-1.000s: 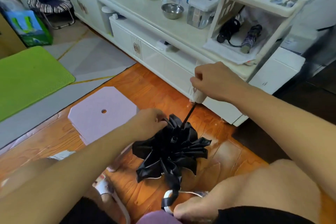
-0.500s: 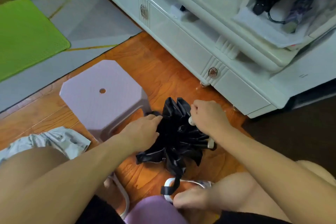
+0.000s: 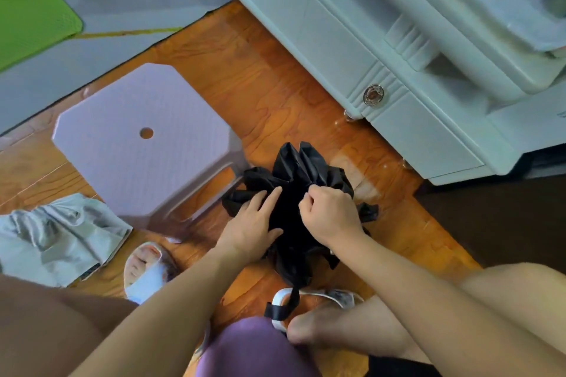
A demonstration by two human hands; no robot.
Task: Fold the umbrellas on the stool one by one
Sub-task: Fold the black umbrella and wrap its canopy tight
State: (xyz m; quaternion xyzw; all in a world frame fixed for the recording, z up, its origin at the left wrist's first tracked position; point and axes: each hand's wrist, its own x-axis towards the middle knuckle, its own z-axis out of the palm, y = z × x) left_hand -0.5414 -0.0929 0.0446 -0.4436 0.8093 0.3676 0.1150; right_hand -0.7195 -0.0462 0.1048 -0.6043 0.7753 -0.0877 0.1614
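Note:
A black umbrella (image 3: 300, 171), collapsed with its fabric bunched in loose folds, hangs just above the wooden floor between my knees. My left hand (image 3: 254, 223) lies on its left side, fingers spread over the cloth. My right hand (image 3: 329, 214) is a closed fist gripping the umbrella from the top right; its handle is hidden inside the fist. The black closing strap (image 3: 283, 304) dangles below. The pale pink stool (image 3: 137, 144) stands to the left with nothing on its seat.
A white drawer cabinet (image 3: 352, 49) runs along the upper right, close behind the umbrella. A grey cloth (image 3: 58, 236) lies on the floor at the left. My feet in white sandals (image 3: 147, 272) are below the hands. A green mat (image 3: 27, 6) is at top left.
The umbrella's shaft was pushed in, bringing my right hand down onto the fabric. My left hand shifted onto the left folds. The head tilted downward, so the cabinet top left the view.

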